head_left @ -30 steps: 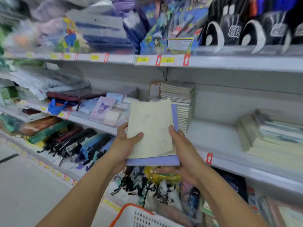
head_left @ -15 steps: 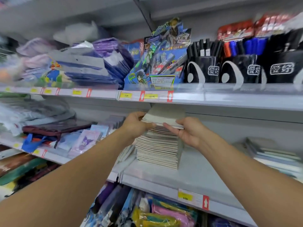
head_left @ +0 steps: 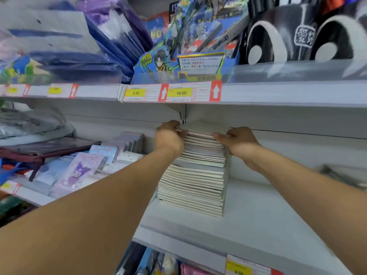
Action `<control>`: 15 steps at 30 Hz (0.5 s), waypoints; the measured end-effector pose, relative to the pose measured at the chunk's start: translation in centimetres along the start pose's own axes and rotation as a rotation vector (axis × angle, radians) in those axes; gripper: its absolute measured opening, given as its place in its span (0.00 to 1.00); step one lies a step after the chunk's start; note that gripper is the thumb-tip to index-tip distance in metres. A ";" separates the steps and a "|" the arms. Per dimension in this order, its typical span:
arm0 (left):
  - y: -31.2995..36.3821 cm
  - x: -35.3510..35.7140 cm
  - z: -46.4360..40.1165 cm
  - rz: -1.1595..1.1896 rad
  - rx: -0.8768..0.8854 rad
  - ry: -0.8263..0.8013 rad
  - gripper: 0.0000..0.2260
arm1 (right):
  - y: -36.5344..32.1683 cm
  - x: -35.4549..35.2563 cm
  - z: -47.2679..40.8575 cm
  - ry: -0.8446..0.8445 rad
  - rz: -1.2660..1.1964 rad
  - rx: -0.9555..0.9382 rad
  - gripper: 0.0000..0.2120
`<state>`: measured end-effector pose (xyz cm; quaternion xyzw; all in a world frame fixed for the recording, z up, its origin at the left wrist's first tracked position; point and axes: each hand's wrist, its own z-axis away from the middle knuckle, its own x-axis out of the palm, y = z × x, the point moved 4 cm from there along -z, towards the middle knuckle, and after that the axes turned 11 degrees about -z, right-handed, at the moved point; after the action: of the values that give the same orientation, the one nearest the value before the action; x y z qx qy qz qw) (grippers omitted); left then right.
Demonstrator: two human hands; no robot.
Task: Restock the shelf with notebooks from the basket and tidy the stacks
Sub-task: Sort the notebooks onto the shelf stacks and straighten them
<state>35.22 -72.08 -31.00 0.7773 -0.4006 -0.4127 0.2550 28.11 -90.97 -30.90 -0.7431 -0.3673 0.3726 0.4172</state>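
While a tall stack of notebooks stands on the grey shelf, a person's left hand and right hand clasp the top notebooks from either side, fingers curled around the edges. Cartoon-printed packs lie just left; price tags line the shelf above.

The left hand covers the notebook stack's upper left corner; goods at far left blur, and the bottom price tag is cropped.
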 end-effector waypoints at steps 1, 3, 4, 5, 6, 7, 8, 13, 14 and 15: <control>-0.1 0.4 -0.1 -0.007 0.006 -0.001 0.16 | 0.2 0.2 -0.3 0.035 0.030 -0.015 0.24; 0.0 1.0 0.0 -0.047 0.013 -0.017 0.16 | 0.5 0.7 -0.6 0.082 0.091 -0.045 0.24; -0.1 1.3 0.1 -0.084 0.020 -0.035 0.17 | 0.7 0.9 -0.5 0.090 0.100 -0.050 0.23; -0.2 1.5 0.3 -0.143 0.038 -0.064 0.20 | 0.9 1.1 -0.3 0.088 0.101 -0.054 0.20; -0.3 1.7 0.7 -0.219 0.071 -0.105 0.24 | 1.1 1.3 0.0 0.073 0.106 -0.048 0.18; -0.5 1.9 1.5 -0.309 0.111 -0.135 0.29 | 1.5 1.5 0.7 0.077 0.128 -0.060 0.18; -0.8 1.9 2.7 -0.384 0.162 -0.131 0.32 | 1.9 1.5 1.9 0.120 0.155 -0.122 0.20; -3.2 -2.3 16.4 -0.171 0.549 0.374 0.17 | 4.5 3.8 18.5 0.322 -0.006 -0.640 0.13; -5.7 -2.4 20.6 -0.107 0.528 0.397 0.11 | 6.9 5.1 22.9 0.271 -0.047 -0.635 0.09; -8.6 -2.1 24.6 -0.072 0.475 0.363 0.06 | 10.1 6.7 26.8 0.187 -0.070 -0.566 0.07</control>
<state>17.24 -67.19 -49.34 0.8900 -0.4058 -0.1705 0.1188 10.42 -79.78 -51.59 -0.8479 -0.4418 0.1708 0.2379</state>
